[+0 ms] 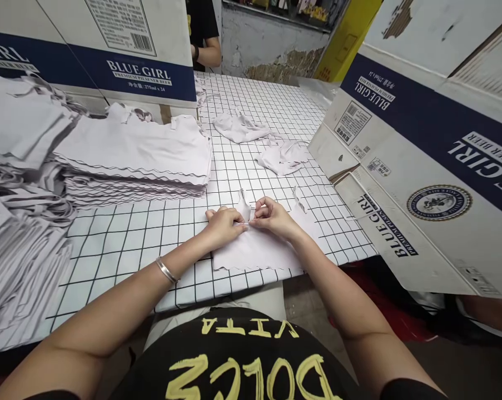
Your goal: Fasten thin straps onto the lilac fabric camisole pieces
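Note:
A pale pinkish-white tank top (pixel 261 253) lies flat on the checked tablecloth before me, its wavy hem toward me and its straps pointing away. At its neckline, my left hand (pixel 225 225) pinches the fabric edge between thumb and fingers. My right hand (pixel 276 218) is closed in a pinch on the same edge, close beside the left fingertips. A small pale bit shows at the right fingertips, too small to name. Beyond the hands lie two crumpled pieces of the same cloth, one nearer (pixel 282 156) and one farther (pixel 239 126).
A neat stack of matching tops (pixel 134 147) stands at the left, beside heaped folded ones (pixel 20 261). Printed cartons rise at the back left (pixel 151 72) and along the right (pixel 384 139). Across the checked table (pixel 151 233), another person's arm (pixel 209 53) shows.

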`<state>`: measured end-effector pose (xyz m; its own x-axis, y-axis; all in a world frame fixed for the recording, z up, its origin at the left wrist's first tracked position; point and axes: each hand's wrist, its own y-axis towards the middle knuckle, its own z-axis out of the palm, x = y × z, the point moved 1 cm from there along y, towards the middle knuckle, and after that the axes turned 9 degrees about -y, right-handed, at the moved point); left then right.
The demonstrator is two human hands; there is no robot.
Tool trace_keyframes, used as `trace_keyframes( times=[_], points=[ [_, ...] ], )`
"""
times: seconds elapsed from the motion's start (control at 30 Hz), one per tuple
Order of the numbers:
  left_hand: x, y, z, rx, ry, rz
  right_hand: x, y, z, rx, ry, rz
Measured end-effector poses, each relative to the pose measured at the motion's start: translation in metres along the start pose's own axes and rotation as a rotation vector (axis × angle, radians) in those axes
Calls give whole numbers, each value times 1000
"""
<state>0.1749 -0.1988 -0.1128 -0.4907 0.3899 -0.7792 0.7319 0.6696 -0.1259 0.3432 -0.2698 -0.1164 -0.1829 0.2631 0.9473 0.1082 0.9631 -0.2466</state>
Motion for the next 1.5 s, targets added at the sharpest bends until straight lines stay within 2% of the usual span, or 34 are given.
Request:
trace_keyframes(
  times=[0.53, 0.73, 0.83, 0.9, 0.97, 1.03, 1.13, 1.27, 1.4, 1.5],
  points=[
    [3, -1, 0, -14, -17, 19, -3, 0, 3, -37, 45, -17],
    [4, 5, 2, 2, 15, 13, -3, 3, 16, -83, 128, -69],
    [3, -7, 5, -121, 199, 84, -4, 4, 22, -120, 190, -60],
    [3, -26, 10, -191, 364, 231, -3, 6, 23, -124, 237, -17],
    [7, -49, 20, -94, 450, 422, 3, 9, 22, -109, 276, 40],
    [14, -72, 30, 98, 457, 546, 12, 17, 19, -89, 311, 114],
    [23, -95, 36, 257, 435, 564, 29, 38, 15, -58, 392, 221],
    [26, -105, 31, 317, 354, 556, 42, 78, 9, -123, 408, 288],
    [24, -105, 29, 348, 287, 546, 39, 114, 12, -178, 197, 308],
    [24, -105, 29, 371, 285, 520, 40, 126, 11, -155, 93, 328]
  ],
)
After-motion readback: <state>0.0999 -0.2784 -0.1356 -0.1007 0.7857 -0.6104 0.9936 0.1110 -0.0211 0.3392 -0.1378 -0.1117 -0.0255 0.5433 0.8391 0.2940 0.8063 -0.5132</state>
